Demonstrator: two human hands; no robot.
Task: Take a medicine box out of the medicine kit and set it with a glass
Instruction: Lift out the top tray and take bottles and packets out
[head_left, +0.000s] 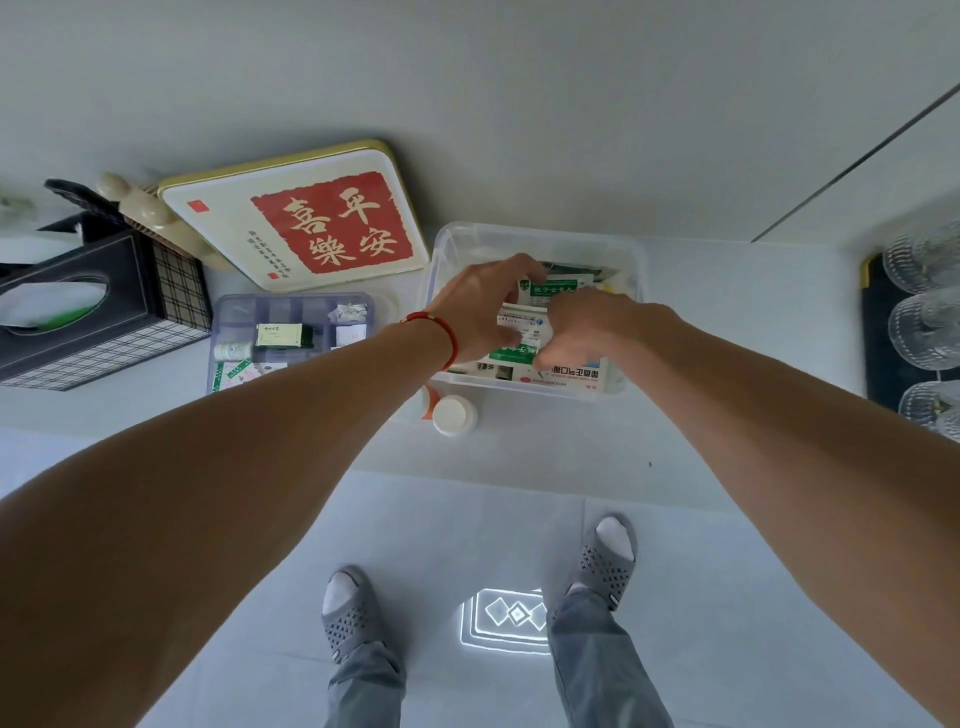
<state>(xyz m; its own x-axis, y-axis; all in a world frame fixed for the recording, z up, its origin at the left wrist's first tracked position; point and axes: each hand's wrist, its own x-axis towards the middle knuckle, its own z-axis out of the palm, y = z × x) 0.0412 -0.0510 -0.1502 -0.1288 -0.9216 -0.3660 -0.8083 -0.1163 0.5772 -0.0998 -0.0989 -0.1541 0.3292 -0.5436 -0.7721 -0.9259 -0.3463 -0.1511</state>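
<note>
The medicine kit (540, 234) is a clear plastic tub on the white counter, filled with several white-and-green medicine boxes. Both my hands are inside it. My left hand (478, 306), with a red cord on its wrist, lies over the boxes with its fingers on a white-and-green medicine box (550, 293). My right hand (582, 325) pinches the same stack of boxes from the right. A larger white box with black print (576, 371) lies at the tub's near side. Ribbed clear glasses (922, 327) stand on a dark tray (878, 364) at the far right.
The kit's purple divided tray (291, 306) with small items lies left of the tub. A white-capped bottle (453, 414) stands at the counter's front edge. A plaid tissue box (93, 322) and a red-and-cream tray (311, 213) sit at the left, by the wall.
</note>
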